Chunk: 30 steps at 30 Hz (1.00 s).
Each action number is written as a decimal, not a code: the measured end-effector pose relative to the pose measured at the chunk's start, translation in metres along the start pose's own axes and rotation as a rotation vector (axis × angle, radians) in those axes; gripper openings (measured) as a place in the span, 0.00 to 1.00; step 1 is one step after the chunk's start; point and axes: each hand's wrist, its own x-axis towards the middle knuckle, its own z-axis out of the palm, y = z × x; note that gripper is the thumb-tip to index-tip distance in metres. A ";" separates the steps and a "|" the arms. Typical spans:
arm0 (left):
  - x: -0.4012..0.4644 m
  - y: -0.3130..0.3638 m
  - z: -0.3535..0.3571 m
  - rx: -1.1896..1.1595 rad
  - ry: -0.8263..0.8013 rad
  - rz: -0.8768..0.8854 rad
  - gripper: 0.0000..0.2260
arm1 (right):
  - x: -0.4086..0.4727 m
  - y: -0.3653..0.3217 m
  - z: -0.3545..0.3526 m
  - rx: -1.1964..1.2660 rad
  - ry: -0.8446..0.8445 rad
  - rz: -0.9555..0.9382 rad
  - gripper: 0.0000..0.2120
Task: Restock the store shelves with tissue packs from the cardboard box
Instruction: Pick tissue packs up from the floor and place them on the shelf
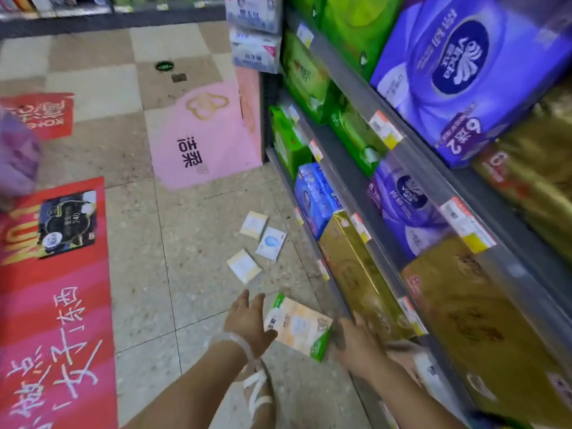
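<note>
Between both hands [247, 317] [353, 339], a flat, glossy rectangular tissue pack [297, 326].

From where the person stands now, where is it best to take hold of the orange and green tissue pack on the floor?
Probably by its two short ends, from above. The tissue pack lies flat and tilted between the left hand and right hand, which sit one near each end; its broad top face offers nothing to pinch.

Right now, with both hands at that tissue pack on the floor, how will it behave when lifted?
The tissue pack looks soft-wrapped, so it will probably give a little under the left hand and right hand. It is likely light for its size. The glossy wrap may be slippery, and its flat shape should not roll.
</note>
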 end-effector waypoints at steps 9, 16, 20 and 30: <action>0.201 -0.057 0.142 -0.345 -0.070 -0.252 0.33 | 0.244 0.015 0.094 0.041 -0.137 0.039 0.28; 0.284 -0.060 0.329 -0.985 0.013 -0.833 0.45 | 0.406 0.063 0.218 0.145 -0.238 0.025 0.49; 0.332 -0.062 0.398 -1.205 0.060 -1.164 0.47 | 0.483 0.080 0.266 0.080 -0.298 -0.092 0.60; 0.365 -0.063 0.455 -1.662 0.424 -1.155 0.19 | 0.524 0.082 0.292 0.463 -0.525 -0.150 0.26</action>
